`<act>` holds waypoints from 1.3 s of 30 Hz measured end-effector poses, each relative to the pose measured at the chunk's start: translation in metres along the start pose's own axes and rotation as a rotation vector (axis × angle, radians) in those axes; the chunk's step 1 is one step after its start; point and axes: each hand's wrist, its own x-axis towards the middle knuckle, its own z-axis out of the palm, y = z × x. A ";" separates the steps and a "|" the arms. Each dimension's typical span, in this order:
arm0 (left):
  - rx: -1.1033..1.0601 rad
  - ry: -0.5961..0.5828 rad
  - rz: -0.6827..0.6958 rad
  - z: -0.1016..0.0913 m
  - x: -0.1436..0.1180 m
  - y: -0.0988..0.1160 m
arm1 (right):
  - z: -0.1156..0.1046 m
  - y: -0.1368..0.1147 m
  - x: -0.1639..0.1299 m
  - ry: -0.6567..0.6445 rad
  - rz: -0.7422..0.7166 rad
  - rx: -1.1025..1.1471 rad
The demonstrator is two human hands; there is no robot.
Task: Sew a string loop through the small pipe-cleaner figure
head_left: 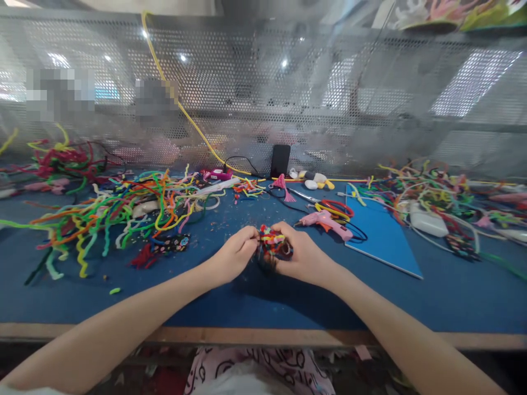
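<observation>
A small multicoloured craft piece, mostly red with yellow, pink and blue bits and a dark underside, is held just above the blue work surface. My right hand is wrapped round its right side, thumb below and fingers above. The fingers of my left hand are pinched together at its left edge; what exactly they grip there is too small to make out. Near my right hand lie a pink glue gun and scissors with red and yellow handles.
Colourful pipe cleaners heap on the left, with another tangle on the right. A blue board lies right of the glue gun. A black phone leans on the perforated metal screen behind. A dark patterned piece sits left.
</observation>
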 end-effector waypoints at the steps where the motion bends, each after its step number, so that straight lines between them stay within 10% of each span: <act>1: -0.021 0.003 -0.007 0.000 0.000 0.000 | 0.001 -0.001 0.000 -0.005 -0.005 -0.003; 9: -0.220 -0.224 -0.191 -0.003 -0.002 0.005 | 0.003 0.000 -0.002 0.013 0.013 -0.139; 15: 0.169 -0.040 -0.035 -0.012 0.004 0.006 | -0.003 0.008 0.001 0.065 0.007 0.008; 26: 0.047 0.173 -0.009 -0.016 0.009 -0.001 | -0.011 0.020 0.011 0.275 0.271 0.567; 39: 0.228 0.060 0.013 -0.020 0.012 -0.014 | -0.028 0.019 0.018 0.475 0.300 1.011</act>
